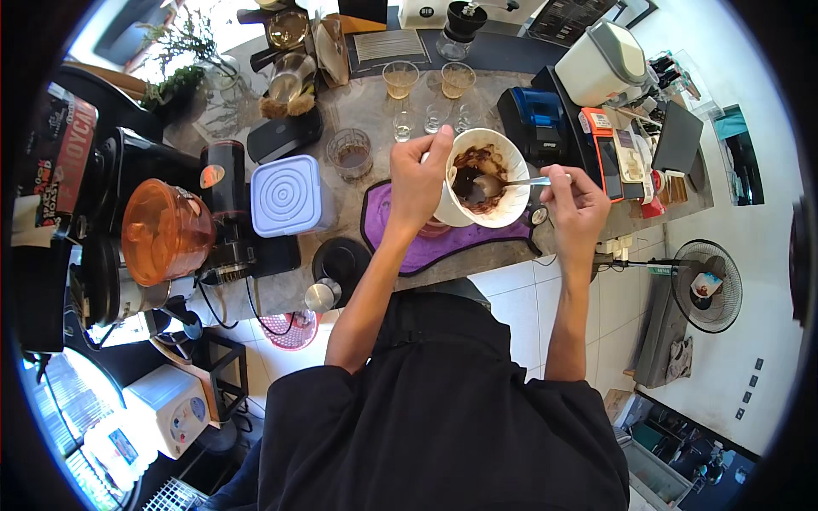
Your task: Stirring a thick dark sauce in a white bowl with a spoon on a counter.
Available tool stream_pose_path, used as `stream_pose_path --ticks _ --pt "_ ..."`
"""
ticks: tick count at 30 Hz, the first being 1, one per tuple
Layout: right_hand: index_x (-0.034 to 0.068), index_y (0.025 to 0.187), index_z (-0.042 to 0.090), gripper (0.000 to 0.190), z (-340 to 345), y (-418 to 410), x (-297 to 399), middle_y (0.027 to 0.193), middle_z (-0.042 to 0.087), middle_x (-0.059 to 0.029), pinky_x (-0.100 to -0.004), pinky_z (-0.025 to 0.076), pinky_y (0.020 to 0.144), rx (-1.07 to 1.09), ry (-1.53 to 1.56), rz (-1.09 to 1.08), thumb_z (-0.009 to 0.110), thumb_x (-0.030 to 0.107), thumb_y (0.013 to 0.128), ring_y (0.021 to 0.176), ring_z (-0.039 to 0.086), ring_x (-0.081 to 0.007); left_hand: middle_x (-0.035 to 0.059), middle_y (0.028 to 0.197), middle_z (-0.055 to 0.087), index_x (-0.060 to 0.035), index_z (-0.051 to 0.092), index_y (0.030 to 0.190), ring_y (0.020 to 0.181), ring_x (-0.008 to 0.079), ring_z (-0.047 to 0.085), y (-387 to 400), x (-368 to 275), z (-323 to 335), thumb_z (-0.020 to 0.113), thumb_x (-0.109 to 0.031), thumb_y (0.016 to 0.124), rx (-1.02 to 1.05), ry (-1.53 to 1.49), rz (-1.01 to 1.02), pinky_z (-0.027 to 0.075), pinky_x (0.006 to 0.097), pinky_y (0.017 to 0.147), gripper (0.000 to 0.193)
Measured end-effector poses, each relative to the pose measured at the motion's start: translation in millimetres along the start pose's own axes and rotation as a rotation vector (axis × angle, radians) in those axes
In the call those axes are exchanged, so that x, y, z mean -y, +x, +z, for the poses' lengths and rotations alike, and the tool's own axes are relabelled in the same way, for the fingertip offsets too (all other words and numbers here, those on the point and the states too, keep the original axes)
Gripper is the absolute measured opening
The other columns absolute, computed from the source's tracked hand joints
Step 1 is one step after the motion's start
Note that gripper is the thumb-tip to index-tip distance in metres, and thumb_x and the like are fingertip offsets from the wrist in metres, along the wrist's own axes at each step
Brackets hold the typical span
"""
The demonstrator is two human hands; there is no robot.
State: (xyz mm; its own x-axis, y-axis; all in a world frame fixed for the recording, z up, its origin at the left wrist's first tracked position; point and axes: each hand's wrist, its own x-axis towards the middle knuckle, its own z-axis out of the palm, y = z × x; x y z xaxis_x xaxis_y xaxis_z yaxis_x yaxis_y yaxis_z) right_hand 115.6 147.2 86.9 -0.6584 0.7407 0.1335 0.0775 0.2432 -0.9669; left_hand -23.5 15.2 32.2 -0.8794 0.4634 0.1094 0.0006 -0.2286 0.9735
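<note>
My left hand (418,175) grips the side of a white ribbed coffee dripper (519,163), tilted so its inside faces me. Dark wet coffee (470,179) coats its bottom and part of the wall. Between the fingers of my right hand (575,201) is the handle of a metal spoon (527,181); its bowl rests in the dark coffee. Below the dripper a purple cloth (386,220) with a black edge lies on the counter. A reddish round thing (434,228) on the cloth is mostly hidden by the dripper and my left arm.
Behind the dripper stand two clear cups (401,80) and several small glasses (404,126). Left are a glass of dark liquid (350,156), a lidded blue tub (285,195) and a grinder with an orange hopper (163,233). A blue-black printer (537,118) sits right.
</note>
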Motion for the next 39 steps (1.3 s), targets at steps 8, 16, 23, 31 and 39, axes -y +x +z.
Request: stream_pose_path --ticks 8,16,23,31,39 --pt "-0.003 0.089 0.067 0.020 13 -3 -31 0.061 0.056 0.0012 -0.0168 0.030 0.049 -0.075 0.175 0.024 0.060 0.015 0.092 0.055 0.046 -0.0013 -0.0043 0.055 0.050 0.0059 0.059 0.065 0.054 0.0026 0.040 -9 1 13 0.055 -0.025 0.095 -0.086 -0.012 0.023 0.032 0.0248 0.048 0.044" --pt "-0.004 0.090 0.066 0.018 -1 9 -25 0.064 0.056 0.0000 -0.0168 0.029 0.049 -0.048 0.415 0.097 0.060 0.013 0.092 0.055 0.043 -0.0026 -0.0047 0.055 0.051 0.0058 0.059 0.066 0.054 0.0026 0.040 -7 2 8 0.054 -0.025 0.096 -0.054 -0.046 -0.016 0.032 0.0250 0.047 0.043" --pt "-0.004 0.090 0.067 0.018 1 2 -12 0.064 0.057 0.0004 -0.0161 0.028 0.048 -0.064 0.296 0.000 0.060 0.013 0.092 0.054 0.045 -0.0009 -0.0060 0.054 0.046 0.0053 0.056 0.064 0.054 0.0023 0.036 -10 1 5 0.054 -0.025 0.096 -0.077 0.044 0.021 0.028 0.0257 0.047 0.044" --pt "-0.001 0.088 0.068 0.018 11 -13 -36 0.061 0.056 0.0025 -0.0167 0.030 0.048 -0.055 0.048 -0.020 0.060 0.014 0.092 0.054 0.045 0.0000 -0.0054 0.053 0.042 0.0056 0.054 0.063 0.053 0.0029 0.035 -23 5 10 0.055 -0.024 0.095 -0.090 0.104 0.027 0.028 0.0263 0.047 0.044" --pt "-0.004 0.086 0.066 0.020 4 -6 -57 0.063 0.054 0.0005 -0.0182 0.029 0.050 -0.055 0.452 0.179 0.060 0.014 0.092 0.058 0.044 -0.0030 -0.0061 0.054 0.038 0.0038 0.047 0.062 0.055 0.0031 0.033 -26 19 7 0.055 -0.022 0.095 -0.106 0.083 0.026 0.025 0.0272 0.046 0.042"
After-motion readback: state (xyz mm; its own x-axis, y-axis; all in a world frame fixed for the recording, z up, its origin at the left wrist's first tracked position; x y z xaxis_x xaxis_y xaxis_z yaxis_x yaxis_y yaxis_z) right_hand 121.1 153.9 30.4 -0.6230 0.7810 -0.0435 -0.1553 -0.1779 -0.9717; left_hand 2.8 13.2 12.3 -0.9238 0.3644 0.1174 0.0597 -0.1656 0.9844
